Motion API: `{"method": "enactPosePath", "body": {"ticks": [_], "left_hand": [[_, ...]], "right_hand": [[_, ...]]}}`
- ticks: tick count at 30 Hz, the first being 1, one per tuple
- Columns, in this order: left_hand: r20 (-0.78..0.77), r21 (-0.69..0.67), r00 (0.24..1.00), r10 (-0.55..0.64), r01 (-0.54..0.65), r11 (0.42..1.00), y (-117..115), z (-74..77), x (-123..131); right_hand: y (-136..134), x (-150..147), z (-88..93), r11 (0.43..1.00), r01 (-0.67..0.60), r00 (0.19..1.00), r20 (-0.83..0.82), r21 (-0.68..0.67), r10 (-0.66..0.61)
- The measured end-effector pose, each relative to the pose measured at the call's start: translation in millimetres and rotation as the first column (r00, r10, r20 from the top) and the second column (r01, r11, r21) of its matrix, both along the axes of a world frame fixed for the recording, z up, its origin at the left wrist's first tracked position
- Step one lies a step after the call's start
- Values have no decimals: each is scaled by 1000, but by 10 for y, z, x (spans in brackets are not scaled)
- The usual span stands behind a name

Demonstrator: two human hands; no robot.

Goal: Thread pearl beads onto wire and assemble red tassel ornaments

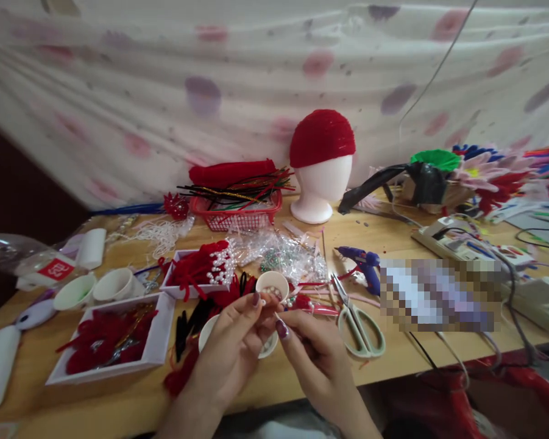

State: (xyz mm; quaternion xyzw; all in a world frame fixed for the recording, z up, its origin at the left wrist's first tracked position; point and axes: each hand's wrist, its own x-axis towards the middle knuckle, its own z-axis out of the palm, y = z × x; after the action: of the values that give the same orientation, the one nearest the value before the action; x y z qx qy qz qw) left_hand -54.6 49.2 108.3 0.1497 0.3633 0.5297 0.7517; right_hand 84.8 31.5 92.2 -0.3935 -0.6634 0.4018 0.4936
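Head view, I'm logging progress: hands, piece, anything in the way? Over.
Left hand pinches small white bead. Right hand alongside, hold unclear. Bead cup just beyond; scissors close by right hand.

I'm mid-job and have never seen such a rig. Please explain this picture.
There is no machine: these are a person's bare left hand and right hand, seen from one camera worn on the head. On the wooden table are a white mannequin head in a red cap, a red basket, a glue gun, scissors and a white box of red pieces. A cup of bead-like pieces sits just beyond the fingers. The left hand pinches a tiny white piece; anything in the right hand is too small to make out.
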Motion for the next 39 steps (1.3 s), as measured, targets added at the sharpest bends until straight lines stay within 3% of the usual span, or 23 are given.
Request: {"method": "enactPosePath", "body": {"ticks": [3, 11, 25, 32, 39], "left_hand": [[82, -57, 997, -2, 7, 998, -26, -34, 16], [71, -77, 996, 60, -54, 996, -14, -82, -35], [90, -97, 996, -13, 22, 995, -4, -94, -13], [53, -115, 998, -18, 24, 993, -16, -102, -6], [5, -32, 999, -50, 50, 998, -34, -92, -34]], "right_hand": [[-13, -68, -11, 1000, 2, 1000, 17, 31, -3], [2, -73, 12, 995, 17, 998, 53, 101, -22], [29, -6, 20, 990, -47, 993, 116, 134, 31], [29, 2, 16, 996, -42, 995, 89, 78, 35], [10, 20, 20, 999, -43, 995, 86, 19, 41]]}}
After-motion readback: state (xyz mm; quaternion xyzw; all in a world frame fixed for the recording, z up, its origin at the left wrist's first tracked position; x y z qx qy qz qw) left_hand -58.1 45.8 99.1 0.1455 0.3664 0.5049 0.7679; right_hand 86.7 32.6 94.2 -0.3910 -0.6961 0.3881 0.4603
